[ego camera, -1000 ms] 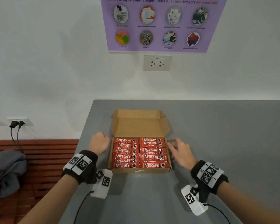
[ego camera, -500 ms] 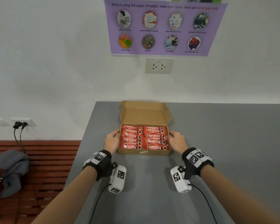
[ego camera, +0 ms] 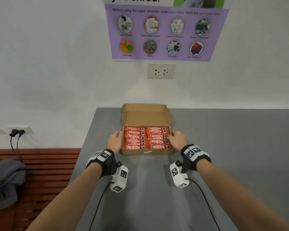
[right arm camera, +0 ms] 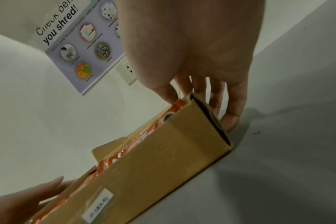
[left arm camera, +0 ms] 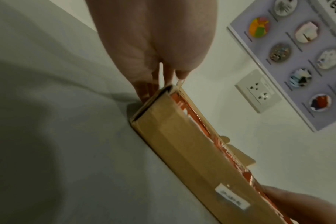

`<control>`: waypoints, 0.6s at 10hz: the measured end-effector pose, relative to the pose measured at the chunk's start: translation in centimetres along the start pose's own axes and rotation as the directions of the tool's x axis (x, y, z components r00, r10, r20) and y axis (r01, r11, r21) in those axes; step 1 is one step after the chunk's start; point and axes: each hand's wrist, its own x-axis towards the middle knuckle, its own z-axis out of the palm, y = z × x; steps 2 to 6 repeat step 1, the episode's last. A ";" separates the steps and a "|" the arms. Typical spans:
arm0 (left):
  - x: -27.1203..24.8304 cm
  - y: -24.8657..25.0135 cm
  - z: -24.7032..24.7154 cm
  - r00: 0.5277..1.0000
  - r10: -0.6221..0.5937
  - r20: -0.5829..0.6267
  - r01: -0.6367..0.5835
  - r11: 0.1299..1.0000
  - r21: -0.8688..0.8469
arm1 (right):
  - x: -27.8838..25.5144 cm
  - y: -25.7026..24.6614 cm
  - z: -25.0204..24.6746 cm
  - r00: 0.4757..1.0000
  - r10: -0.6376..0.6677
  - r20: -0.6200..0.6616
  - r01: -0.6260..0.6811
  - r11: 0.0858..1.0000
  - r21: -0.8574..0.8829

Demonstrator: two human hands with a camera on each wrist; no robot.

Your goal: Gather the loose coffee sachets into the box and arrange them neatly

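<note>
Head view shows the shallow brown cardboard box point(ego camera: 147, 151) with its lid open, near the far edge of the grey tabletop point(ego camera: 223, 164), packed with two neat columns of red foil coffee sachets point(ego camera: 147, 138). The left hand point(ego camera: 114, 140) and right hand point(ego camera: 177, 139) clasp its side walls, thumbs over the rims. Squeezing too hard could buckle the walls and ruffle the rows

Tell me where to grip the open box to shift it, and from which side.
Grip the box by its two short end walls, one hand from each side, as the left hand and right hand do now. The lid stands open at the back and sachets fill the top, so the ends are probably the safest hold.
</note>
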 end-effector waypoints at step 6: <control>-0.9 0.0 -0.8 0.996 0.068 -0.056 -0.071 0.997 -0.036 | -1.4 1.4 -0.3 0.996 -0.055 -0.065 0.056 0.998 0.011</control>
